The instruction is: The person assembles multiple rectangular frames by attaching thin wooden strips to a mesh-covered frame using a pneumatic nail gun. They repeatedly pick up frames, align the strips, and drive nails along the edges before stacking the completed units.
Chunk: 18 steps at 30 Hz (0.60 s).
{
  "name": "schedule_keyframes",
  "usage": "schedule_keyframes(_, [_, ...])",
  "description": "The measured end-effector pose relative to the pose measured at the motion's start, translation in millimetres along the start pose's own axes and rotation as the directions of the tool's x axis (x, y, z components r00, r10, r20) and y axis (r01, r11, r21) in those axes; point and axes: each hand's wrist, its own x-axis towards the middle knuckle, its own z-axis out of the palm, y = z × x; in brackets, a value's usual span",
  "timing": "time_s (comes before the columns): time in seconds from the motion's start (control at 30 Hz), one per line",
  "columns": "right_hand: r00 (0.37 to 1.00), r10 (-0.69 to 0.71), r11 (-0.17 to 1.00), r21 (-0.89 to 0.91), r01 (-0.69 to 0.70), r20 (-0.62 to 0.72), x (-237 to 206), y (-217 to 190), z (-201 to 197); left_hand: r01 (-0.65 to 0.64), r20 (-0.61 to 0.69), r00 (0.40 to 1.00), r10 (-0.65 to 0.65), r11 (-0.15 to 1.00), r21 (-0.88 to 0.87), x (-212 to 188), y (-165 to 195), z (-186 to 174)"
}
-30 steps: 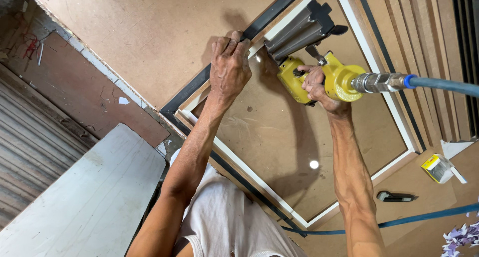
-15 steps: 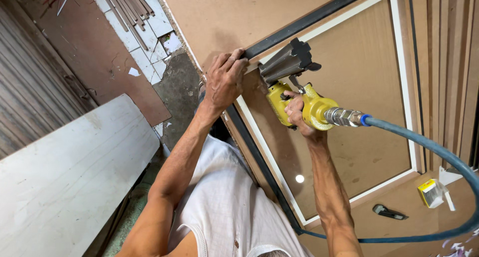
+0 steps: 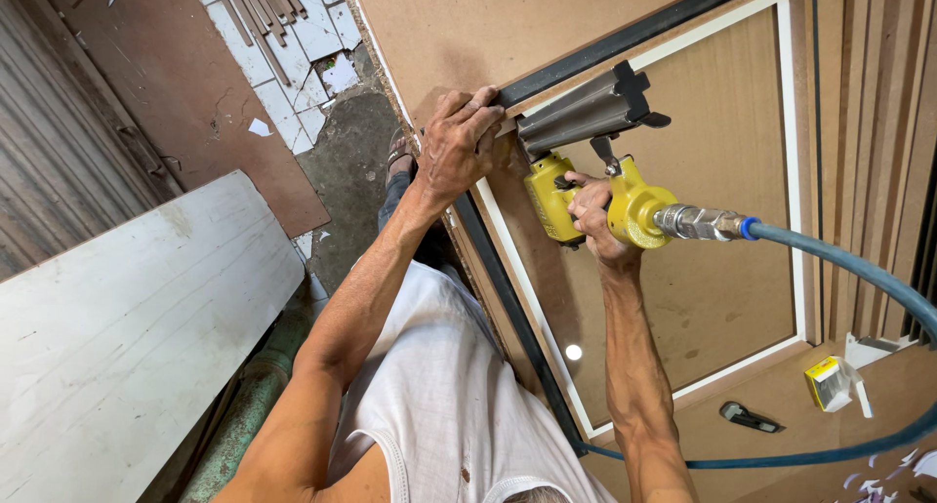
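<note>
White-painted board (image 3: 127, 337) lies at our far left, about eight o'clock from our hands, with grey floor tiles (image 3: 293, 35) and thin wooden strips (image 3: 259, 10) up at eleven o'clock. Moving right, our left hand (image 3: 459, 147) lies flat with its fingers spread, pressing down on the corner of the dark frame moulding (image 3: 625, 40) where it meets the brown fibreboard panel (image 3: 722, 210); it grips nothing. Just beside it, at three o'clock, sits the yellow pneumatic nailer (image 3: 625, 205), its grey magazine (image 3: 586, 113) angled along the frame and touching it near our left fingertips. Our right hand (image 3: 590, 215) is wrapped tightly around the nailer's handle. From the tool's rear a metal coupling (image 3: 698, 222) leads into a blue air hose (image 3: 849, 259) that curves off to four o'clock. Farther right on the surface (image 3: 781, 464), at five o'clock, lie a dark utility knife (image 3: 750, 417) and a small yellow box (image 3: 828, 381).
</note>
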Motion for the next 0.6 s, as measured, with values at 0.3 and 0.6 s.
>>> schedule_keyframes(0.3, [0.996,0.04,0.998,0.057,-0.035,-0.074,-27.8,2.5,-13.6,-0.004,0.024,1.0,0.004,1.0,-0.002,4.1,0.5,-1.7])
schedule_keyframes(0.6, [0.48,0.153,0.912,0.311,0.269,-0.864,-279.8,-27.8,-85.8,-0.08,0.023,0.997,0.079,0.995,0.051,10.9,29.9,-7.2])
